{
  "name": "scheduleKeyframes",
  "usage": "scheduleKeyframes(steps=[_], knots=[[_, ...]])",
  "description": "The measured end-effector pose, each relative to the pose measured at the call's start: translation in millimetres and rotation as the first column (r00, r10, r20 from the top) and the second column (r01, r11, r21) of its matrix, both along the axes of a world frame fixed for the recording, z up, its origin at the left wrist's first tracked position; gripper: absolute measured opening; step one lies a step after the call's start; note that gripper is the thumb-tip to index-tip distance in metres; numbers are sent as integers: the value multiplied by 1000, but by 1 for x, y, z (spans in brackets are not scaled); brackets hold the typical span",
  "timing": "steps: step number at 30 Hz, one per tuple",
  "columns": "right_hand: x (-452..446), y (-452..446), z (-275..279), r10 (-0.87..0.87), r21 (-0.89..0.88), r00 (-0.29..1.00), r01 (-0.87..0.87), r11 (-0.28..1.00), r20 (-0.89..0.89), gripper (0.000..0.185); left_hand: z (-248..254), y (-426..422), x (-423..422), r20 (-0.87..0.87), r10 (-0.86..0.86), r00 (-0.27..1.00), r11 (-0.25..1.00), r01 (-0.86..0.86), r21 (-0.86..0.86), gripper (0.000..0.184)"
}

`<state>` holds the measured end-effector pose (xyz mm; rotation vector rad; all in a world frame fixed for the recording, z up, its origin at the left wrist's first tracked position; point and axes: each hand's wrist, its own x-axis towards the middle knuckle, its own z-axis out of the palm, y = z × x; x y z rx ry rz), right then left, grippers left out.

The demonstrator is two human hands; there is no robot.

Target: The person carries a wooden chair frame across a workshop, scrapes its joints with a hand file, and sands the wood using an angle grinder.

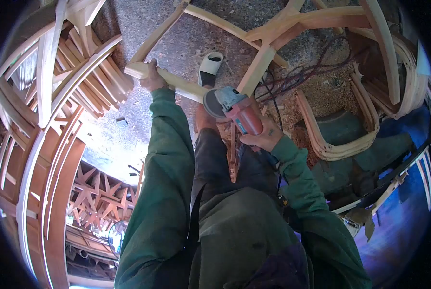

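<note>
A red angle grinder (247, 118) with a grey metal head and a round sanding disc (215, 102) is held in my right hand (268, 134), fingers wrapped round its body. The disc lies against or just over the right end of a pale wooden bar (184, 87); exact contact cannot be made out. My left hand (153, 77) grips that bar near its left end, at the corner of a wooden frame whose thinner leg (160, 37) runs up and to the right. A narrow wooden piece (233, 154) stands upright between my legs.
Curved wooden pieces (268, 53) join at the upper right. A U-shaped wooden part (338, 151) lies on the right. Red and dark cables (304, 76) cross the sawdust. Stacked wooden slats (92, 72) fill the left side. My foot in a white slipper (210, 62) is on the floor.
</note>
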<state>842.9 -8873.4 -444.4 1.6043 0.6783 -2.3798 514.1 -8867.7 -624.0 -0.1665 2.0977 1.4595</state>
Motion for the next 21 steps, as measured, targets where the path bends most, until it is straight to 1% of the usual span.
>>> scheduleKeyframes(steps=[3, 6, 9, 12, 15, 18, 21], knots=[[8, -18, 0, -43, -25, 999, 43, 999, 19, 54, -4, -3, -2, 10, 3, 1000, 1000, -3, -6, 24], [14, -20, 5, -39, -52, 999, 40, 998, 32, 52, -7, -4, -4, 10, 9, 1000, 1000, -9, -23, 24], [20, -22, 8, -29, -82, 997, 34, 996, 65, 54, -9, -8, -6, 3, 9, 1000, 1000, -9, -21, 23], [29, -31, 9, -67, -80, 995, 73, 994, 67, 55, -7, -7, -5, 9, -3, 1000, 1000, 3, -21, 23], [37, -42, 9, -81, -108, 987, 96, 989, 137, 57, -5, -8, -5, 14, -11, 1000, 999, 11, -32, 24], [43, -40, 13, -17, -74, 986, 29, 997, 164, 59, -5, -7, -4, 4, -3, 1000, 999, 3, -43, 24], [43, -33, 24, -12, -80, 989, 24, 996, 146, 56, -6, -8, -4, 2, 1, 1000, 999, -1, -49, 24]])
